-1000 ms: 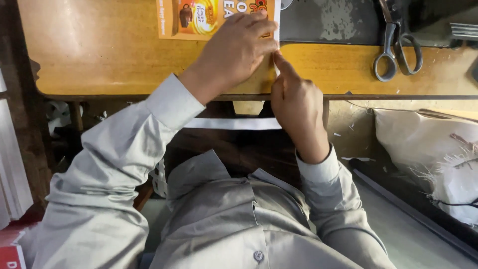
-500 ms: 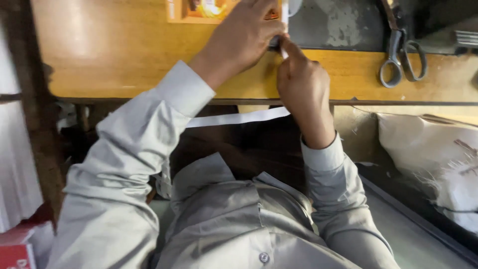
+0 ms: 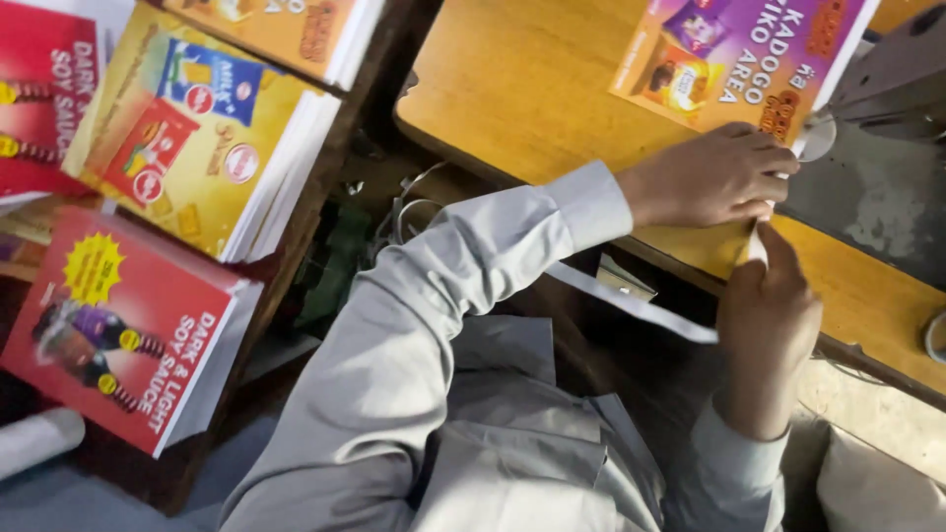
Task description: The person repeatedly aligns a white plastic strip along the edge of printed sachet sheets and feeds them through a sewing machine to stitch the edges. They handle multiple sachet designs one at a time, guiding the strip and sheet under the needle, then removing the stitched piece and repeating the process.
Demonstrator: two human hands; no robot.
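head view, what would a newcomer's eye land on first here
Stacks of bright printed sheets at left: a red stack lower left, a yellow stack above it. At right, the left hand presses a purple-and-orange printed sheet onto the wooden table, while the right hand pinches a white strip at the table's edge.

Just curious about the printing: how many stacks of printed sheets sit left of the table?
4: red stack lower left, yellow stack above, red one at left edge, orange one on top. More may be hidden.

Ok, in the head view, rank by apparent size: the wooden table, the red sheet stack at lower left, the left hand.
1. wooden table
2. red sheet stack, though it may be nearer the camera or farther
3. left hand
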